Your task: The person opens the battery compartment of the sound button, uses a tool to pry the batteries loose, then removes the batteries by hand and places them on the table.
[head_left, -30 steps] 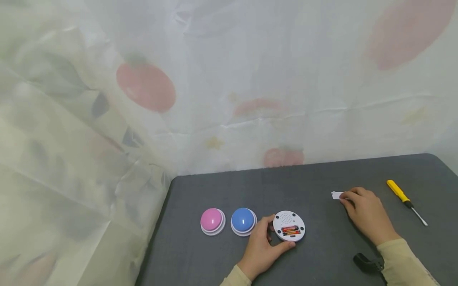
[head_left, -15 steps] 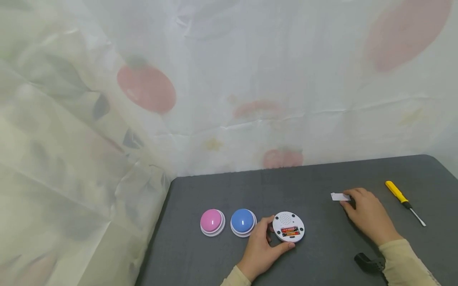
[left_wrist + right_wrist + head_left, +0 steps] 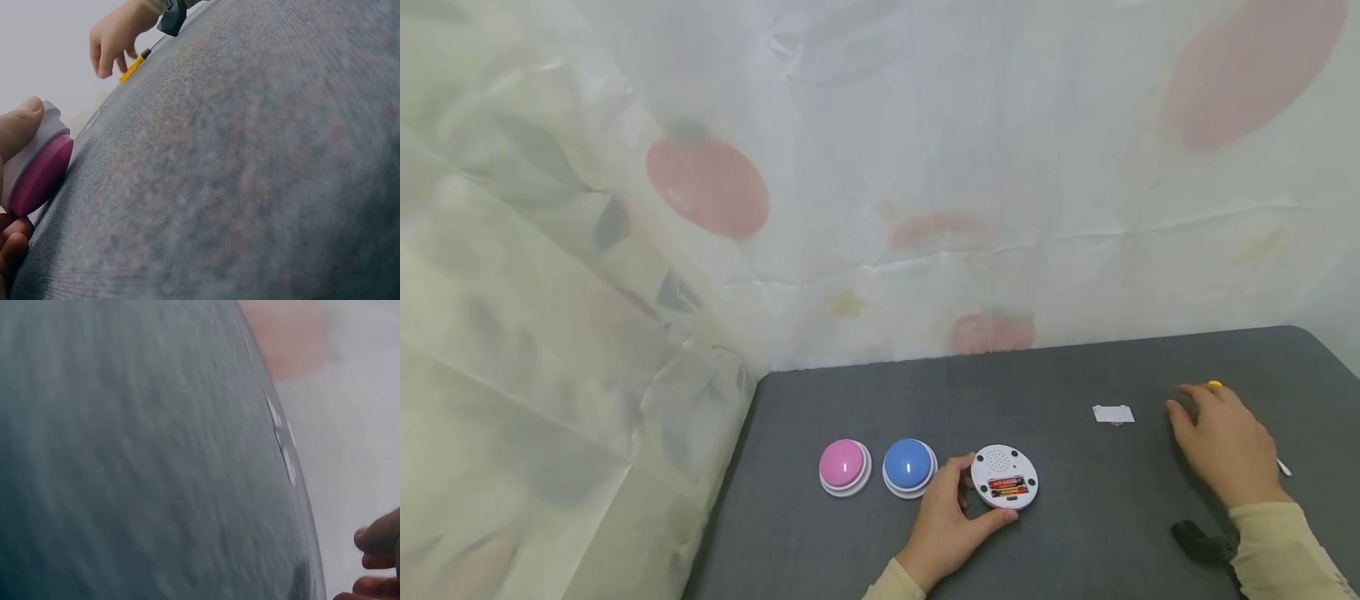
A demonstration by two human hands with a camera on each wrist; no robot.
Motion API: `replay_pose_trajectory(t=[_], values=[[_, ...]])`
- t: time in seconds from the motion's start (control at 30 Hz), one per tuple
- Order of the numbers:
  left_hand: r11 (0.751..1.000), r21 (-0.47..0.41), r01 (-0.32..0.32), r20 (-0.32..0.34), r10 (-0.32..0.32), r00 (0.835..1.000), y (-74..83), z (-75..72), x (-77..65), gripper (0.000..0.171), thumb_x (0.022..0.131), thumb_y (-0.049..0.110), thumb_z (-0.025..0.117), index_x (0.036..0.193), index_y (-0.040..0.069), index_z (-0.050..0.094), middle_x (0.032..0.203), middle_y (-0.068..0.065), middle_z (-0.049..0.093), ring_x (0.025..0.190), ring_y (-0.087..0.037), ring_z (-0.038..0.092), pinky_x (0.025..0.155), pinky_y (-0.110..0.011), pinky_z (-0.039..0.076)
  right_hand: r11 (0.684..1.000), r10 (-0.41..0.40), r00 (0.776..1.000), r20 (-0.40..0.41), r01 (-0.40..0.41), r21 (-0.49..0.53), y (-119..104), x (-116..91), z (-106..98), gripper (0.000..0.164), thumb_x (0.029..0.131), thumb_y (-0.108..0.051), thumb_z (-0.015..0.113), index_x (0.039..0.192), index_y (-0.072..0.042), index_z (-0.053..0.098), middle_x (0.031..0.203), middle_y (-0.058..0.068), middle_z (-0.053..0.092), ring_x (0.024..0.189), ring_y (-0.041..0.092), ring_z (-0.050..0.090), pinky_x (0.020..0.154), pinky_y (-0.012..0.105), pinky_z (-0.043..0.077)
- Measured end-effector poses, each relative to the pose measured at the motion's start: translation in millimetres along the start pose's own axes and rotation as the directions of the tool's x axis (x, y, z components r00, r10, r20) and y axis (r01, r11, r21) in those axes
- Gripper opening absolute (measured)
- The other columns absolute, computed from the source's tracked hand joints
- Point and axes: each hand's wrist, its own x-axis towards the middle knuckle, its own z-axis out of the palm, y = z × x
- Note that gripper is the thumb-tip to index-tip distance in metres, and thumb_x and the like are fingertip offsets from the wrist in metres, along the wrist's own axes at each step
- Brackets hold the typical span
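My left hand (image 3: 946,525) grips the rim of a round white push button (image 3: 1000,459), which lies upside down. Its open battery compartment shows red batteries (image 3: 1008,487). Seen in the left wrist view, its dome (image 3: 44,175) is magenta and faces the table, beneath the thumb. At the right, my right hand (image 3: 1231,446) hovers over a screwdriver (image 3: 133,67) with a yellow handle, fingers loosely bent and holding nothing. The hand hides most of the screwdriver in the head view. Between the hands lies a small white battery cover (image 3: 1113,414), flat on the table.
A blue push button (image 3: 907,463) and a pink push button (image 3: 842,463) stand dome up to the left of my left hand. The dark grey table (image 3: 850,550) ends at a patterned white sheet (image 3: 880,308) behind, with another sheet along the left.
My right hand has let go of the battery cover, leaving it on the table, and moved right over the screwdriver. My left hand and its push button have stayed in place.
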Motion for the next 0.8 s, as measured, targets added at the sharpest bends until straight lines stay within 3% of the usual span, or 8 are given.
replay_pose_trajectory(t=[0.17, 0.37, 0.47, 0.63, 0.8], values=[[1.000, 0.002, 0.004, 0.001, -0.004, 1.000, -0.2, -0.3, -0.1, 0.075, 0.083, 0.045, 0.097, 0.144, 0.022, 0.059, 0.110, 0.013, 0.062, 0.087, -0.003, 0.055, 0.074, -0.016, 0.048, 0.989, 0.133, 0.990, 0.040, -0.130, -0.069, 9, 1, -10, 0.044, 0.103, -0.014, 0.070, 0.133, 0.016, 0.059, 0.132, 0.048, 0.049, 0.104, 0.068, 0.058, 0.070, 0.076, 0.050], [1.000, 0.006, -0.001, 0.004, 0.001, 1.000, -0.4, -0.2, -0.3, 0.076, 0.083, 0.045, 0.097, 0.144, 0.021, 0.059, 0.110, 0.012, 0.062, 0.085, -0.002, 0.053, 0.073, -0.016, 0.047, 0.940, 0.321, 0.940, 0.113, -0.301, -0.163, 15, 4, -14, 0.059, 0.106, -0.016, 0.063, 0.148, 0.021, 0.044, 0.131, 0.051, 0.042, 0.099, 0.067, 0.056, 0.072, 0.073, 0.051], [1.000, 0.005, 0.000, 0.006, 0.000, 1.000, -0.3, -0.8, -0.1, 0.077, 0.083, 0.045, 0.097, 0.145, 0.020, 0.059, 0.110, 0.011, 0.062, 0.085, -0.002, 0.053, 0.073, -0.016, 0.048, 0.931, 0.341, 0.930, 0.135, -0.314, -0.183, 19, 4, -15, 0.059, 0.105, -0.015, 0.063, 0.145, 0.024, 0.043, 0.125, 0.052, 0.044, 0.097, 0.066, 0.056, 0.071, 0.071, 0.051], [1.000, 0.004, -0.001, 0.003, 0.001, 1.000, -0.3, -1.0, 0.2, 0.077, 0.083, 0.044, 0.097, 0.145, 0.020, 0.059, 0.111, 0.012, 0.062, 0.086, -0.003, 0.054, 0.074, -0.016, 0.048, 0.937, 0.319, 0.936, 0.146, -0.290, -0.194, 25, 4, -14, 0.048, 0.103, -0.008, 0.064, 0.130, 0.029, 0.048, 0.114, 0.050, 0.046, 0.093, 0.063, 0.056, 0.071, 0.069, 0.051], [1.000, 0.001, -0.012, -0.007, 0.012, 1.000, -0.6, -0.3, 1.0, 0.076, 0.083, 0.043, 0.097, 0.144, 0.020, 0.059, 0.110, 0.011, 0.063, 0.087, -0.004, 0.055, 0.074, -0.016, 0.048, 0.940, 0.309, 0.936, 0.167, -0.273, -0.206, 27, 6, -13, 0.036, 0.105, -0.003, 0.063, 0.126, 0.024, 0.053, 0.108, 0.044, 0.047, 0.084, 0.057, 0.059, 0.065, 0.064, 0.051]])
